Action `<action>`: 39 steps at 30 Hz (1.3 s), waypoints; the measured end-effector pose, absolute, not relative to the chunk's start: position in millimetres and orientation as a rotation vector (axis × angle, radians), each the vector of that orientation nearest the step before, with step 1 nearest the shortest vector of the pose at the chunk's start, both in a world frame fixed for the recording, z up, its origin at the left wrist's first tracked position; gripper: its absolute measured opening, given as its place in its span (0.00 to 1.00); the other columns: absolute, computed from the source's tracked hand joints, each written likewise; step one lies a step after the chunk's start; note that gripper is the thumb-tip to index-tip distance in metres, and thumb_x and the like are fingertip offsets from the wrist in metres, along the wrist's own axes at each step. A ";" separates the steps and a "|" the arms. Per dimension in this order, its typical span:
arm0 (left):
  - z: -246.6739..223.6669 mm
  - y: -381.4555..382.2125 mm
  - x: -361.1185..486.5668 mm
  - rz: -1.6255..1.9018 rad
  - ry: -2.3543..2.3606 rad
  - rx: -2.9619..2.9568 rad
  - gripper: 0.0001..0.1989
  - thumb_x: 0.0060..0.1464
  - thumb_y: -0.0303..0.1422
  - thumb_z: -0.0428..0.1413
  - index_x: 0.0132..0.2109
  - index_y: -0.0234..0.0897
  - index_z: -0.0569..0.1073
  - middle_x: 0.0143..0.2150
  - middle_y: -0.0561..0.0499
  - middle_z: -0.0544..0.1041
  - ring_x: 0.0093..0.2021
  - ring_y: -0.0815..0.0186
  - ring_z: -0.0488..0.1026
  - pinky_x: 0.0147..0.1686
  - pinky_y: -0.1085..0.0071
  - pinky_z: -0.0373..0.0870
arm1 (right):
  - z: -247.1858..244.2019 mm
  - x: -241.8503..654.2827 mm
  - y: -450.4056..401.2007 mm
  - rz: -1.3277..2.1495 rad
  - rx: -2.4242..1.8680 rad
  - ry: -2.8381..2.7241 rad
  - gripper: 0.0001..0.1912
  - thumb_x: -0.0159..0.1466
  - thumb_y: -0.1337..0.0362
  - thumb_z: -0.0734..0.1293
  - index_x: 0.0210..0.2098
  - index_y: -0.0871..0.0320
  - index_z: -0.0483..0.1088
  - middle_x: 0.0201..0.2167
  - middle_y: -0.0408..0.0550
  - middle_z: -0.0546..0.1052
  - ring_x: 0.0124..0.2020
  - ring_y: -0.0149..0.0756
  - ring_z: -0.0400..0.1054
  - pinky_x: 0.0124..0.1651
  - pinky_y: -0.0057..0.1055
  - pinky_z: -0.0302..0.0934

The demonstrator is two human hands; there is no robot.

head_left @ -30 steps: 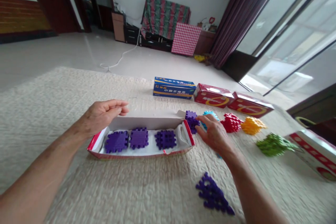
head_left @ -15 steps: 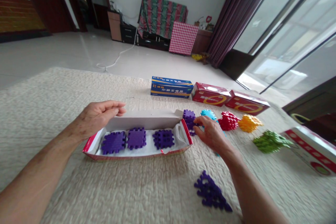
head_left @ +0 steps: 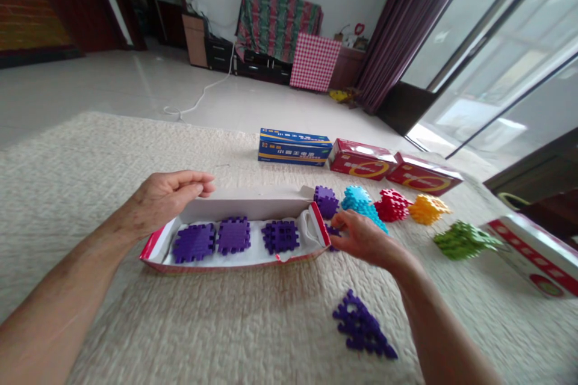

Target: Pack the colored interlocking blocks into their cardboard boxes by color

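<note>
"So, what is the right hand (head_left: 361,234) doing?"

"Its grip is pinching a purple piece (head_left: 333,231) just outside the box (head_left: 246,210), by the right end, though the fingers are hiding most of it."

"And the left hand (head_left: 174,198)?"

"Its grip is lying over the far left corner, fingers straight and pressed together. Whether it is holding the wall, I can't tell."

"How would you be handling that piece?"

"By its flat faces, I'd say, leaving the teeth free; they could be snagging on the torn near rim or the white liner (head_left: 262,255). The left hand could be steadying its corner."

"Where is room showing?"

"Inside, between the third square (head_left: 280,236) and the right end. Outside is tighter: a purple stack (head_left: 326,200) is sitting at the far right corner, and blue pieces (head_left: 365,207) are crowding the knuckles. Toward the near edge of the quilt (head_left: 226,325), a triangle (head_left: 362,326) is lying well apart. Cartons (head_left: 294,151) are standing near the far edge."
</note>
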State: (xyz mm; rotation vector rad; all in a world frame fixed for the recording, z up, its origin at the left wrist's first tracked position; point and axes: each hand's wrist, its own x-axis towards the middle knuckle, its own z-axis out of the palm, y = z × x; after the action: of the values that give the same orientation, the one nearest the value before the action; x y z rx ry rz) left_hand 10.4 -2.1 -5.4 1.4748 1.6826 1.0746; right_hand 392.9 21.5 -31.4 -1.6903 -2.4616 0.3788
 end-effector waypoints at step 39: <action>-5.0 -2.5 11.6 1.107 1.648 1.516 0.15 0.49 0.38 0.57 0.42 0.38 0.80 0.38 0.48 0.83 0.42 0.60 0.80 0.52 0.59 0.74 | 36.1 328.6 4.2 0.293 -1.125 -2.521 0.07 0.58 0.63 0.70 0.36 0.55 0.70 0.41 0.49 0.75 0.39 0.37 0.70 0.44 0.36 0.64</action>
State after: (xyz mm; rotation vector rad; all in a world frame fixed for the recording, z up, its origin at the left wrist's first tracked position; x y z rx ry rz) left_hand 11.6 -2.5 -5.0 1.5162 1.6482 1.1067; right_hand 328.6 4.2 36.1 -1.1248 -2.5209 0.2933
